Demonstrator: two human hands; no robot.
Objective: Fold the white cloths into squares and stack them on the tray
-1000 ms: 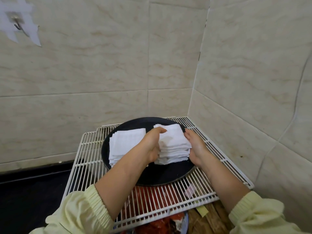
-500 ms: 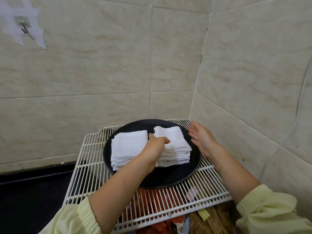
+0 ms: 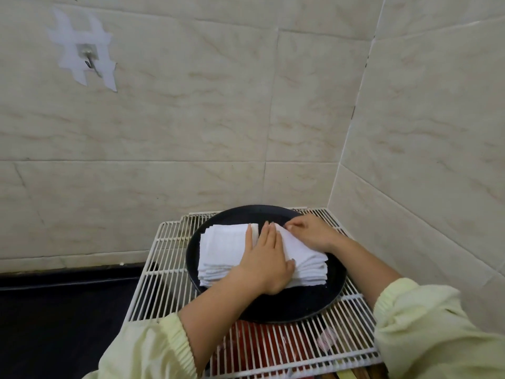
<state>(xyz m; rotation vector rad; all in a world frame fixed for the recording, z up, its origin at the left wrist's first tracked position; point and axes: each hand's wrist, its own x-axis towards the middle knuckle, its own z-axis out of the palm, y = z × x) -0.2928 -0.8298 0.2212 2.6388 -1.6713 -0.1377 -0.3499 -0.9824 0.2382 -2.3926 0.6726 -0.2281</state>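
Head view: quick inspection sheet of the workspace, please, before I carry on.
Surface: white wire rack.
Job's things: black tray holds a left stack and a right stack of folded cloths, side by side.
Clutter: something red beneath the rack.
Hands: left hand flat between the stacks, thumb on the right stack; right hand curled on its far top edge.
Cables: nothing seen.
Surroundings: tiled walls meeting in a corner; taped hook.

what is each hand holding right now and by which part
The right hand pinches the far top corner of the right stack; the left hand lies flat on it, gripping nothing.
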